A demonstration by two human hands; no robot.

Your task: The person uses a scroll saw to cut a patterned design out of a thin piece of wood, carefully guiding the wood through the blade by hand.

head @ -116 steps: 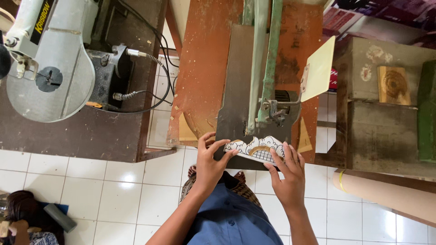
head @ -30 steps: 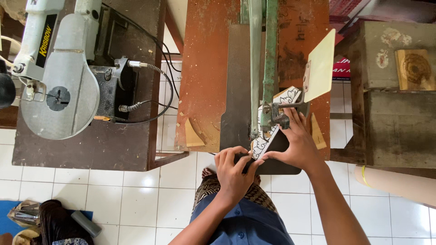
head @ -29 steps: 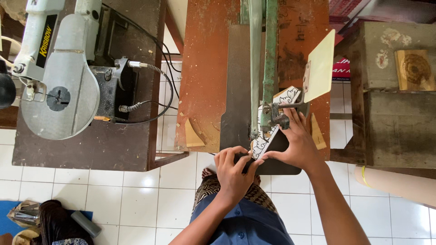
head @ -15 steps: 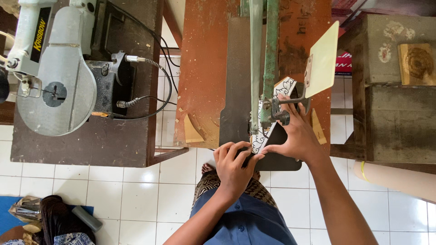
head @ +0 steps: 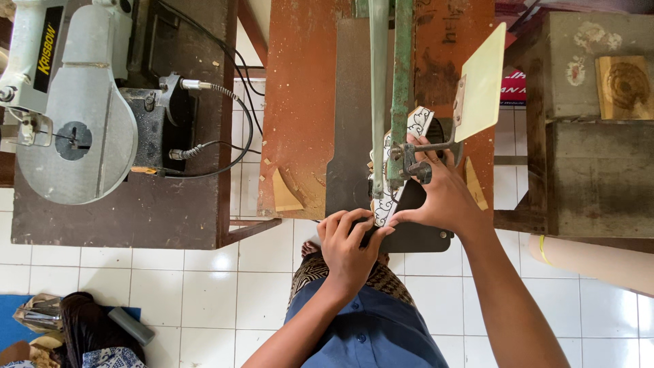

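A flat workpiece (head: pixel 414 126) covered with a black-and-white pattern lies on the dark saw plate (head: pixel 347 150), turned lengthwise under the green saw arm (head: pixel 390 88). My left hand (head: pixel 349 247) presses its near end at the plate's front edge. My right hand (head: pixel 441 191) lies over its right side, fingers spread beside the blade clamp (head: pixel 414 162). Both hands hold the piece flat. Much of the piece is hidden by the arm and my right hand.
The saw stands on an orange-brown bench (head: pixel 300 102) with wood offcuts (head: pixel 286 194). A pale board (head: pixel 482 82) sticks up at the right. A grey scroll saw (head: pixel 75 116) with cables sits on the dark table at left. Concrete blocks (head: pixel 599 136) stand to the right.
The patterned piece has been swung from lying crosswise at the plate's front to lengthwise under the saw arm. My right hand moved up beside the clamp; my left hand stayed at the near end.
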